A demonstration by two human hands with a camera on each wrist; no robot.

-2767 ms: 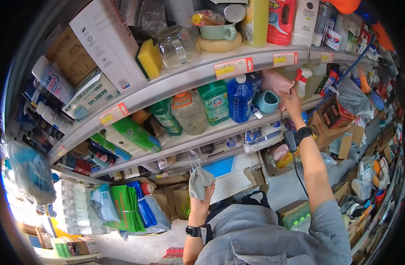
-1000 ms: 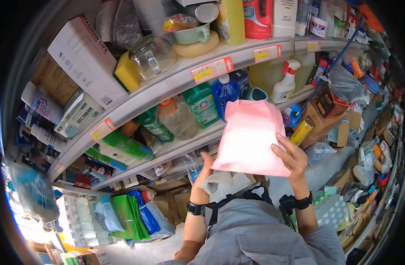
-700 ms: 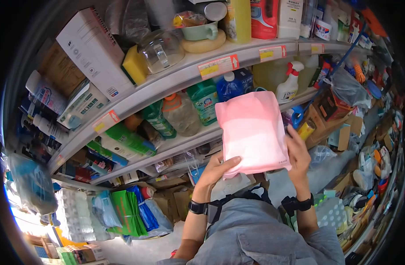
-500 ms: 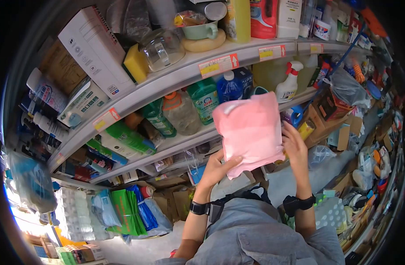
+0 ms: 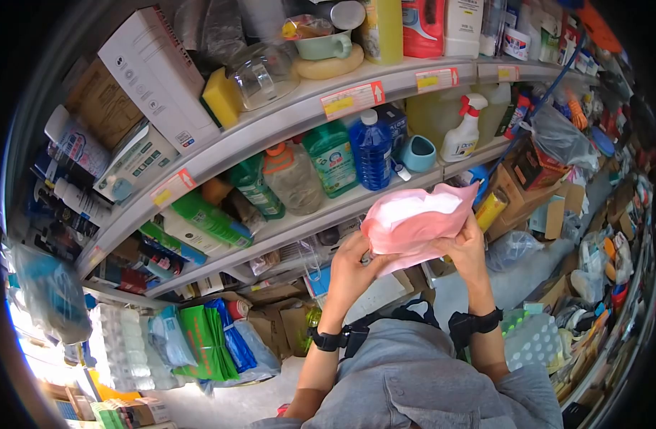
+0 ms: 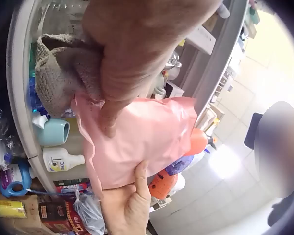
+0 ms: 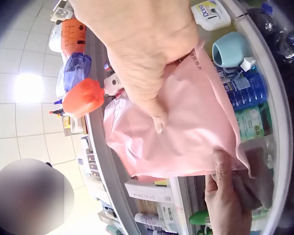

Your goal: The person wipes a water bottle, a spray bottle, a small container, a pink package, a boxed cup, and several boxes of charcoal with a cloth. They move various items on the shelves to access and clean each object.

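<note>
A pink soft packet (image 5: 417, 223) is held between both hands in front of the shelf, tipped so its pale top faces up. The left hand (image 5: 351, 272) grips its left edge, thumb on the near face. On the other side the right hand (image 5: 465, 252) pinches the right edge. In the left wrist view both thumbs press the pink packet (image 6: 137, 139), and a grey cloth (image 6: 66, 71) hangs beside the left hand (image 6: 132, 54). The right wrist view has the right hand (image 7: 142, 54) on the packet (image 7: 186, 122), with the cloth (image 7: 257, 178) by the left hand (image 7: 225, 196).
On the middle shelf (image 5: 442, 170) stand a light-blue cup (image 5: 418, 154), a blue bottle (image 5: 371, 150), green bottles and a white spray bottle (image 5: 462, 132). Boxes, a yellow sponge (image 5: 221, 99) and a glass cover fill the upper shelf. Cartons (image 5: 517, 187) and bagged goods lie to the right.
The packet has come off the shelf from beside the cup into both hands. Lately it has tilted and moved lower, uncovering the cup, and the right hand has closed on its edge.
</note>
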